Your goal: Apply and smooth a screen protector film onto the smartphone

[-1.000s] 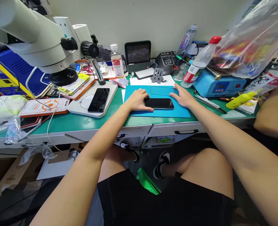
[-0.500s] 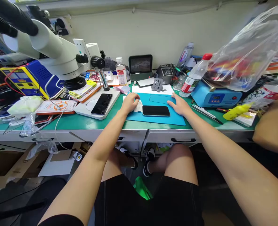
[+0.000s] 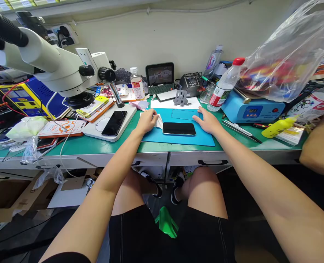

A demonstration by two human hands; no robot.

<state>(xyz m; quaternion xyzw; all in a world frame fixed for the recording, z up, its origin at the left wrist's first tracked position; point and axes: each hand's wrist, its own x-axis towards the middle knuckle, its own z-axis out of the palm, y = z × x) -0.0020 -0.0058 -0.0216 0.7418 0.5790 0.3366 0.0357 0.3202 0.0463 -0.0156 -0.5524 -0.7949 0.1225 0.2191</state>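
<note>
A black-screened smartphone (image 3: 179, 128) lies flat on the blue work mat (image 3: 178, 139) between my two hands. To its left, my left hand (image 3: 147, 121) has its fingers curled on a white tissue (image 3: 159, 121), part of which sticks out beside the fingertips. The tissue's other part is hidden under the hand. My right hand (image 3: 208, 122) rests on the mat's right side, fingers apart and thumb pointing toward the phone; it holds nothing. Another phone (image 3: 114, 122) lies on the white microscope base (image 3: 95, 130) at left.
A microscope (image 3: 55, 69) overhangs the left side. Behind the mat stand a small screen (image 3: 160, 75), a labelled bottle (image 3: 137, 86) and a grey stand (image 3: 180, 97). At right are a red-capped bottle (image 3: 224, 87), a blue device (image 3: 252, 109), tweezers (image 3: 240, 129) and a co-worker's arm (image 3: 319, 146).
The tissue, flatter before, is now gathered up at my left hand's fingers. My right hand stays at the mat's right side. The whole view has shifted slightly.
</note>
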